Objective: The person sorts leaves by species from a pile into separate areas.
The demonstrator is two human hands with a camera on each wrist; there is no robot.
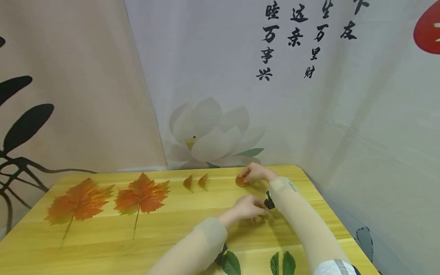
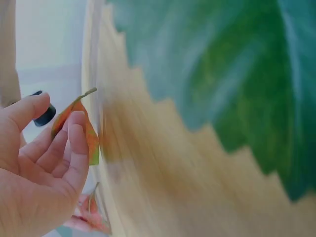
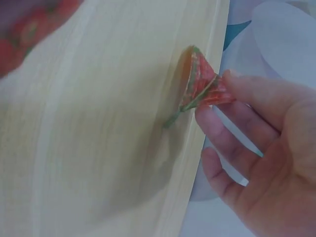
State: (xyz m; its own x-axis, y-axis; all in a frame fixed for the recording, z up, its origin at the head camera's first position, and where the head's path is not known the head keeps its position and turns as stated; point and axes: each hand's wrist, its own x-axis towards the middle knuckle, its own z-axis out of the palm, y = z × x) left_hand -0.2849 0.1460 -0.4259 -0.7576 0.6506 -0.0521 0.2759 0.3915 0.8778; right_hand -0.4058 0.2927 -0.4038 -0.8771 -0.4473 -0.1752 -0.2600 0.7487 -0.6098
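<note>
My right hand (image 1: 256,172) is over the far right part of the table. Its thumb and fingertips pinch a small red-orange leaf (image 3: 200,79), whose green stem points down over the wood in the right wrist view. Nearer to me, my left hand (image 1: 250,208) pinches another small leaf (image 2: 93,140), orange with a green tip and a short stem. That leaf is mostly hidden behind the hand in the head view. To the left lie two narrow orange leaf pieces (image 1: 188,182), side by side.
Two large orange maple leaves (image 1: 141,196) lie on the left of the wooden table (image 1: 178,229). Near the front are a green serrated leaf (image 1: 231,264), beside my left wrist, and two narrower green pieces (image 1: 288,262). A printed curtain (image 1: 220,76) hangs behind the far edge.
</note>
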